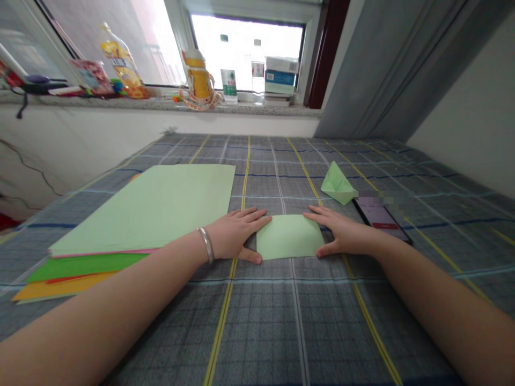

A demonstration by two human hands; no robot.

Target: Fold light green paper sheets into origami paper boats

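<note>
A small light green rectangle of paper (290, 237) lies flat on the plaid cloth in front of me. At its left edge rests my left hand (237, 233), fingers spread, with a silver bangle (206, 245) on the wrist. My right hand (336, 230) touches the paper's right edge, thumb and fingers apart. Neither hand is closed round anything. Beyond my right hand stands a folded light green paper shape (338, 184), its tip pointing up. To my left is a pile of coloured sheets (161, 209), light green on top, with green and orange edges showing below.
A phone (382, 217) with a lit screen lies right of the folded shape. The plaid cloth (261, 327) covers the surface. On the windowsill at the back stand a drink bottle (123, 61), a yellow flask (197, 75), clear bottles and stacked boxes (280, 78). A grey curtain (374, 64) hangs right.
</note>
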